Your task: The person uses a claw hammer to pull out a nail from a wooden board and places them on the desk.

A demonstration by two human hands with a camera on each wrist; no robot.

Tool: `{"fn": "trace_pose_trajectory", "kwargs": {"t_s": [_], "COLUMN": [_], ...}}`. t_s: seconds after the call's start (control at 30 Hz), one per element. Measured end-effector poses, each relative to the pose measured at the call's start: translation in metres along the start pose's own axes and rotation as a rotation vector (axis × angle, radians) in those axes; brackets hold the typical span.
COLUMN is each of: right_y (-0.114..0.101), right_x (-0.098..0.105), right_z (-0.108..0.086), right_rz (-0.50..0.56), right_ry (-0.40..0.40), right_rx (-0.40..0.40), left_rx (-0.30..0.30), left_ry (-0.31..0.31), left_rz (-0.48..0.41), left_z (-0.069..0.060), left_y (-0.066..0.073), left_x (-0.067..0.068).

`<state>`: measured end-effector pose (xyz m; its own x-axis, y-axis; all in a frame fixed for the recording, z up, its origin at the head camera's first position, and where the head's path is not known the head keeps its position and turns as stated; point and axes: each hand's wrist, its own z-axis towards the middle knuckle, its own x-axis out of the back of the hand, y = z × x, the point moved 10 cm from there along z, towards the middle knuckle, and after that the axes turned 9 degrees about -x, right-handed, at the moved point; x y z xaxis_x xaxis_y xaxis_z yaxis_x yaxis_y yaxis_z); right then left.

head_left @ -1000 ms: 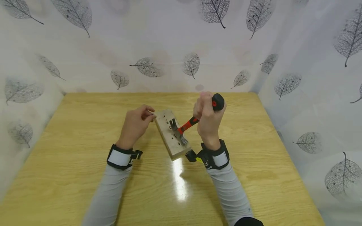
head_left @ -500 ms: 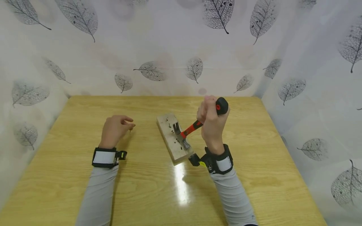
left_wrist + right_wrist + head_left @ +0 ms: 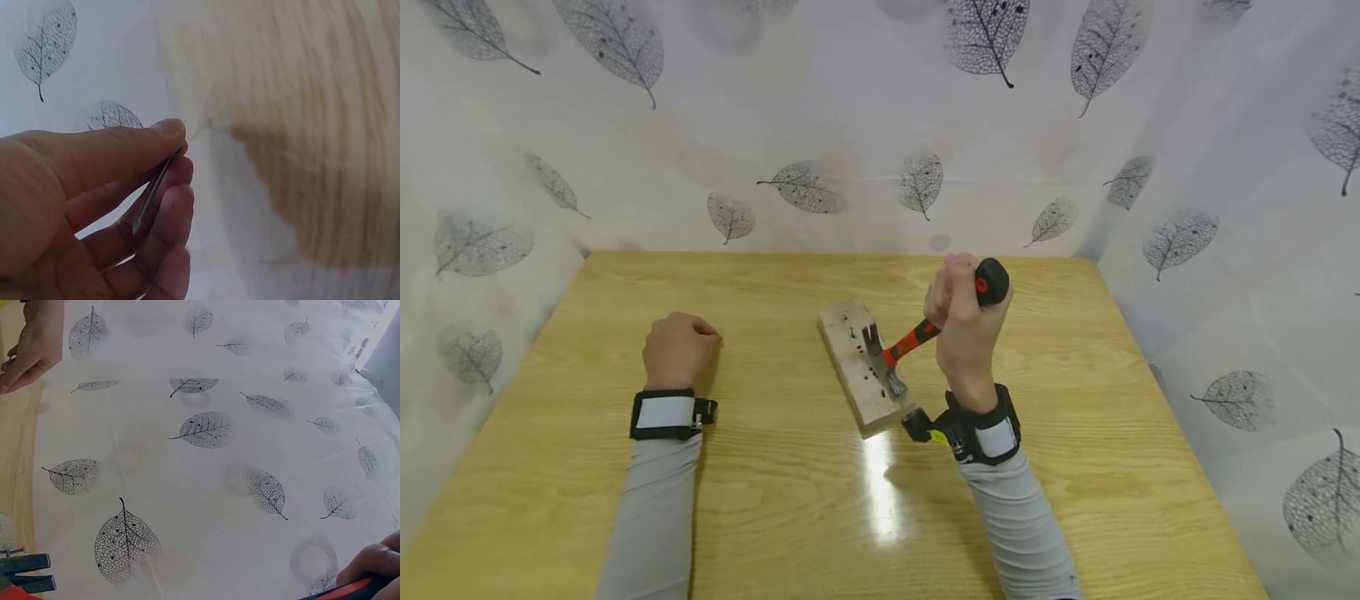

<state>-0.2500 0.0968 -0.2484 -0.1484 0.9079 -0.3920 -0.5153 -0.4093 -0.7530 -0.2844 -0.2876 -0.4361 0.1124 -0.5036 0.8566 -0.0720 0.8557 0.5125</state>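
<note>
Hammer, one: gripped by the right hand, fingers curled round the handle; black butt end protrudes beyond the fist on the far right, handle slants down to the left, head lies left of and nearer than the grip, over the wooden block. Grey metal head, forked claw toward the far side; handle red and black, smooth.

Nail, one: pinched by the left hand between thumb and fingertips, one end at the pinch, the other free and slanting across the curled fingers. Slender, straight, dull dark metal. Hand and nail stand left of the block, well apart from it.

Wooden block, one: pale, rectangular, flat-topped, set aslant on the table; upper face dotted with dark marks and small upright bits of metal.

Table: yellow wood grain, glossy, a white reflection near the block.

Backdrop: pale cloth-like sheet, printed with dark skeleton leaves.

Wrist straps, two: black, with white panels, over grey sleeves.
</note>
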Motion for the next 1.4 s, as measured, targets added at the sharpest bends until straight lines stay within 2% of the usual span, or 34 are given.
{"fn": "trace_pose_trajectory", "kwargs": {"t_s": [0.1,0.17,0.4,0.57,0.8,0.93,1.03,1.13,1.23,1.3,1.4], "right_y": [-0.001,-0.002,-0.002,-0.002,-0.001,0.001,0.002,0.005,0.007,0.01,0.015], "right_x": [0.001,0.001,0.002,0.002,0.002,0.002,0.001,-0.001,-0.005,-0.009,-0.015], "right_z": [0.0,0.0,0.002,0.002,0.003,0.002,0.0,-0.001,0.0,0.001,0.004], "right_rz": [0.006,0.006,0.002,-0.002,0.006,0.006,0.005,-0.001,-0.02,-0.035,-0.075], "right_ry": [0.003,0.003,0.003,0.004,0.01,0.01,0.003,-0.006,-0.023,-0.043,-0.065], "right_rx": [0.006,0.007,0.004,-0.003,-0.01,-0.011,-0.005,0.001,0.005,0.002,-0.018], "left_rx": [0.062,0.082,0.047,0.049,0.032,0.042,0.037,-0.04,-0.195,-0.325,-0.486], "left_ry": [-0.015,-0.022,-0.008,-0.012,0.01,-0.001,0.002,0.027,0.015,-0.049,-0.18], "left_rz": [0.018,0.016,-0.01,-0.02,-0.032,-0.031,-0.027,-0.051,-0.106,-0.153,-0.188], "left_z": [0.0,0.001,0.002,0.002,0.002,0.001,0.0,0.001,0.005,0.005,0.0], "left_y": [-0.012,-0.017,-0.023,-0.025,-0.025,-0.026,-0.022,-0.002,0.039,0.073,0.118], "left_x": [0.0,0.0,0.001,0.0,0.004,0.004,0.007,0.011,0.004,-0.014,-0.05]}}
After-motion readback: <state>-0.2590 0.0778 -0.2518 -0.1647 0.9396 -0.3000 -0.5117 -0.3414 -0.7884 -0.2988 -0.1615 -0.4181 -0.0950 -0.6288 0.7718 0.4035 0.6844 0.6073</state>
